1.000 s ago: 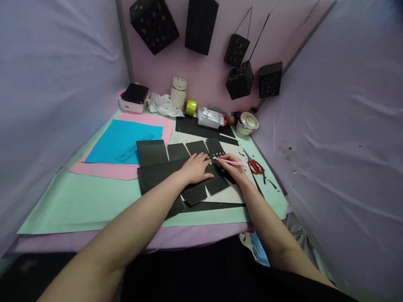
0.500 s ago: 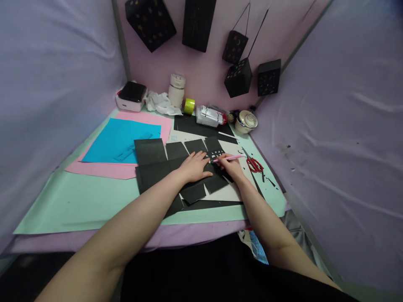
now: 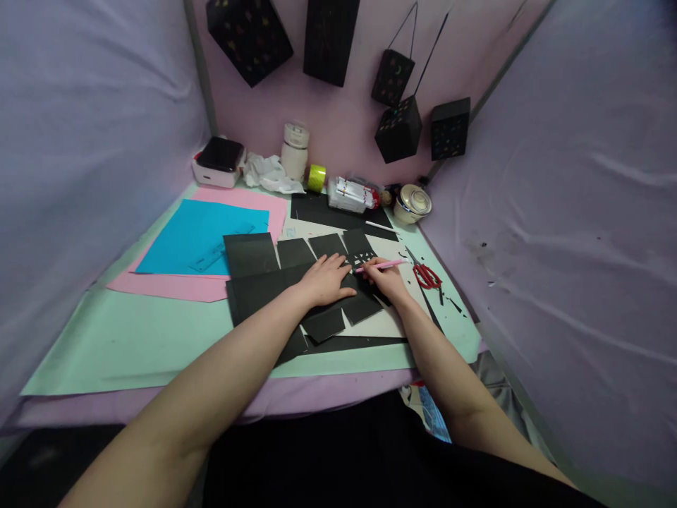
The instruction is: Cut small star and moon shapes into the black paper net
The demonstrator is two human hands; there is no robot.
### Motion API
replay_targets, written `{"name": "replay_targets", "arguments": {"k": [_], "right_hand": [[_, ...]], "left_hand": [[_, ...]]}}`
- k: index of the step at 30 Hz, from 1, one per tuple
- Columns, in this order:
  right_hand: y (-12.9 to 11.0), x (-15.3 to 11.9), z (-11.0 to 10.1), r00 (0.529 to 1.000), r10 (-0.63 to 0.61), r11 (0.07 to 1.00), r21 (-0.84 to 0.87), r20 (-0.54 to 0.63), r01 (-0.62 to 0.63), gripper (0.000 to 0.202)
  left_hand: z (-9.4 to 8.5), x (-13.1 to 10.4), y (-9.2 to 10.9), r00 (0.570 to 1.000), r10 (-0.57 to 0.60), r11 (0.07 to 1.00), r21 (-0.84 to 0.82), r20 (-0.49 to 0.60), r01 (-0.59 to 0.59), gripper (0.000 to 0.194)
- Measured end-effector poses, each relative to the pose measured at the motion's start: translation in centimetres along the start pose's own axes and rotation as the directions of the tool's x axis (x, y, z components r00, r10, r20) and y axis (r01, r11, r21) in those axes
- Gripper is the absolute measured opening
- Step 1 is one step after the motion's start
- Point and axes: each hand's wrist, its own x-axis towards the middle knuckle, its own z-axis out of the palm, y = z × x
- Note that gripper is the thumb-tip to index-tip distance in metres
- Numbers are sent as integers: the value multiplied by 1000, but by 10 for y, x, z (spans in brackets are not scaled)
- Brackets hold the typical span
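Observation:
Black card (image 3: 254, 293), slit into flaps along its far and near edges, lies in front of me. My left hand (image 3: 326, 281) rests flat on its middle with the fingers spread. In my right hand (image 3: 386, 281) is a slim pink craft knife (image 3: 392, 264), pinched like a pen, its tip down at the card just right of my left fingertips. Small cut-out holes (image 3: 361, 259) show pale in the flap beside the tip. The blade itself is too small to make out. Under the card is a white board (image 3: 388, 324).
Red-handled scissors (image 3: 426, 276) and black scraps (image 3: 455, 305) lie at the right. Blue sheet (image 3: 174, 240), pink paper (image 3: 163, 286) and a clear ruler (image 3: 211, 257) lie left. Behind stand a white bottle (image 3: 295, 152), yellow tape (image 3: 316, 178) and a lidded cup (image 3: 412, 204). Black boxes (image 3: 399, 130) hang above.
The whole view has shifted very slightly. Both hands stay in place on the card, with the knife tip at nearly the same spot.

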Motion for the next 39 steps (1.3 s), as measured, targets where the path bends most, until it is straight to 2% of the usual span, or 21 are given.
{"name": "replay_targets", "arguments": {"k": [17, 23, 39], "right_hand": [[-8, -2, 1, 1000, -3, 999, -46, -10, 3, 18], [-6, -1, 3, 999, -10, 999, -52, -43, 8, 12], [-3, -2, 2, 998, -4, 999, -41, -57, 1, 11]], "left_hand": [[2, 1, -1, 1000, -4, 1000, 1, -1, 4, 73], [2, 1, -1, 1000, -3, 1000, 5, -1, 3, 71], [1, 0, 0, 1000, -7, 1000, 0, -3, 7, 71]]}}
